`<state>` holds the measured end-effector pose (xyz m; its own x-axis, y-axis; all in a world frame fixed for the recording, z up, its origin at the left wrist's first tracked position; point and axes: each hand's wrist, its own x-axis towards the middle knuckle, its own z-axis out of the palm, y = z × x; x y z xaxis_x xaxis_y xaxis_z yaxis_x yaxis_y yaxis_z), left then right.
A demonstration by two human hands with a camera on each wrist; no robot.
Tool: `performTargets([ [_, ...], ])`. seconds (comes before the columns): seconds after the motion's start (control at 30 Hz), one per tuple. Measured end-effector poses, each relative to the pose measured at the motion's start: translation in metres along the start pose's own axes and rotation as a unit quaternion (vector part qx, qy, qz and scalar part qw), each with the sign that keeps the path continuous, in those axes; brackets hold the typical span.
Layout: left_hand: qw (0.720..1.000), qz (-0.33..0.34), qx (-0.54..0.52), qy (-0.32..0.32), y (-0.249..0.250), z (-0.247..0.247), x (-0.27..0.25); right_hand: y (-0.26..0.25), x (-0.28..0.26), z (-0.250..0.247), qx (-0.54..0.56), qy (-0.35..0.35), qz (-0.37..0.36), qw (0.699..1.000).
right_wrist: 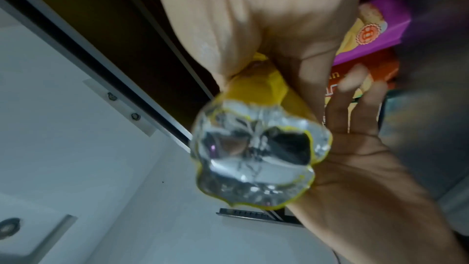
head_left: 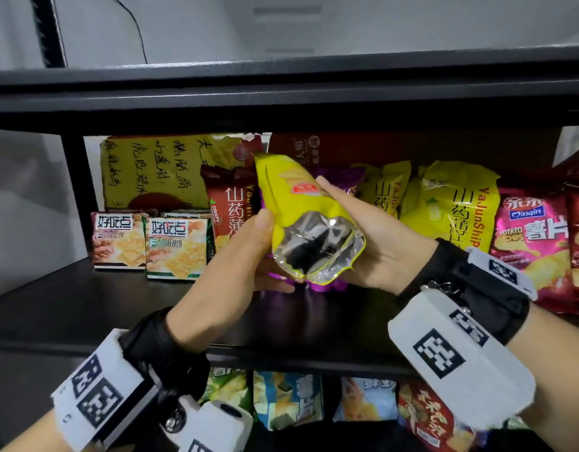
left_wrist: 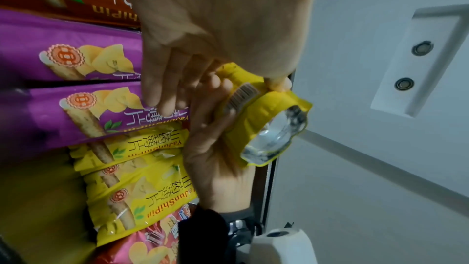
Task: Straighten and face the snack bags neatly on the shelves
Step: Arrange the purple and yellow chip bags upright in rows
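Before shelf (head_left: 86, 298), yellow bag (head_left: 291, 197), seemingly open-ended

I count one yellow chip bag (head_left: 301, 203) in my two hands, two cracker packs (head_left: 148, 244) at the shelf's left, two purple bags (left_wrist: 68, 55), and four bags on the shelf below (head_left: 288, 399).

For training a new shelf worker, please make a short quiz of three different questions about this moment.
1. True or false: only one hand holds the yellow bag.
2. Which end of it faces the head camera? A printed front; B silver bottom; C a torn-open top.
3. Fill in: the two cracker packs stand at the ___ end of the shelf.

Key: 1 false, left hand and right hand both hold it; 2 B; 3 left.
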<state>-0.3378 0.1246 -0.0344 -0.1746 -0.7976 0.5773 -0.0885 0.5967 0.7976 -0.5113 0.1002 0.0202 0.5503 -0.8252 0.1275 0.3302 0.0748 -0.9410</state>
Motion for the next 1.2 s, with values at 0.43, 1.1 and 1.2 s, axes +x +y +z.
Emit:
performTargets([
  [0.43,0.936,-0.059,-0.343,0.051,0.013,0.008,0.003,0.021,0.005,0.007,-0.277,0.114,-0.090,0.950],
  [1.1,0.936,0.242,0.232,0.104,0.037,-0.018,-0.013,0.002,0.002,0.042,-0.208,-0.012,0.039,0.977],
  [1.2,0.935,0.258,0.223,0.100,0.040,-0.022,-0.014,-0.003,0.001,0.045,-0.219,-0.017,0.025,0.975],
])
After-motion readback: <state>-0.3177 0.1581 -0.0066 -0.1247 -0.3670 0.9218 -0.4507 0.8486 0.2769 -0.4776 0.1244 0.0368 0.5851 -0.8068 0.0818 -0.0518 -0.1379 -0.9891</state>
